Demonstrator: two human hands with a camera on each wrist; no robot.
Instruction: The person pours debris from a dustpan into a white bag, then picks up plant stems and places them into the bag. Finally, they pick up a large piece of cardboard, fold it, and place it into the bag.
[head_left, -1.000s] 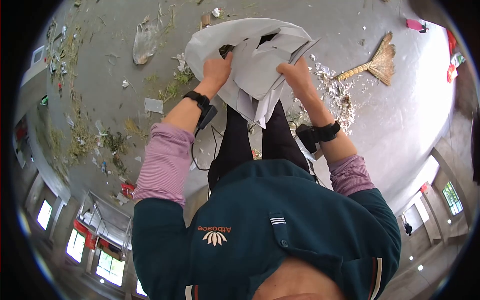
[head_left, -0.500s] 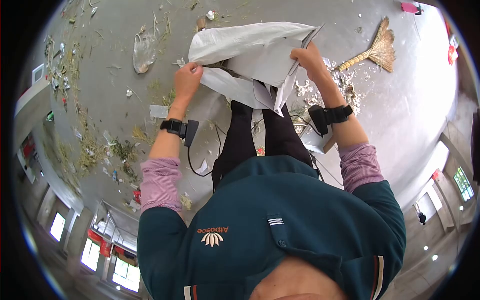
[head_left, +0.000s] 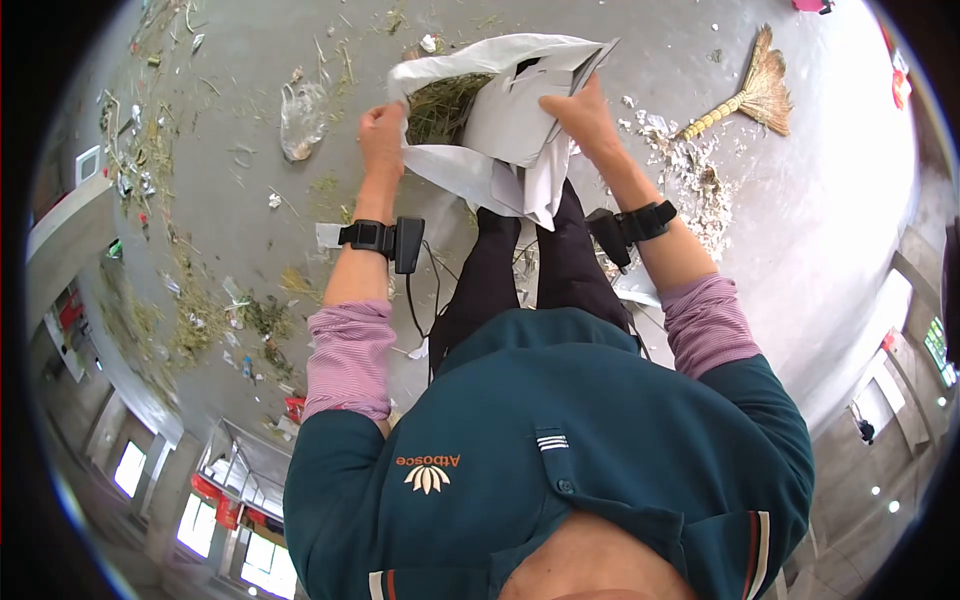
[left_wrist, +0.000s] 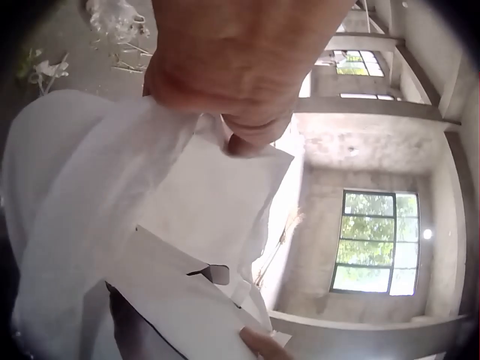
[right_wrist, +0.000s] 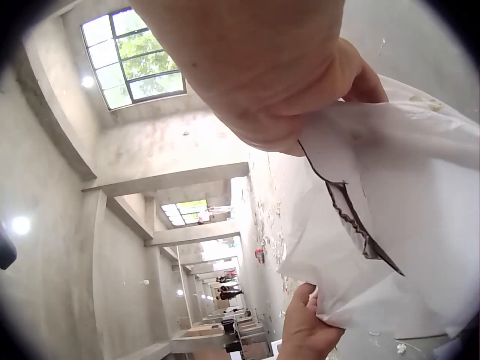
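Note:
A large white bag [head_left: 450, 170] hangs in front of my legs with its mouth spread wide. My left hand [head_left: 381, 140] pinches its rim on the left. My right hand [head_left: 585, 118] grips the right edge, its thumb over pale stiff sheets [head_left: 510, 120] that stand inside the bag. Dry grass [head_left: 435, 112] shows in the left part of the mouth. From the left wrist, the hand [left_wrist: 232, 67] covers the top of the bag, and torn sheet edges with dark gaps show below. In the right wrist view, the left hand [right_wrist: 307, 330] holds the far rim.
A straw broom [head_left: 755, 95] lies on the floor at right, beside scattered white scraps [head_left: 690, 190]. At left lie a clear plastic bag [head_left: 301, 120] and strewn grass and litter [head_left: 200, 320]. Cables run by my legs. A metal frame [head_left: 240, 460] stands at lower left.
My left hand has moved out left from inside the bag to its rim, pulling the mouth wider, so the grass now shows. The right hand keeps hold of the right edge.

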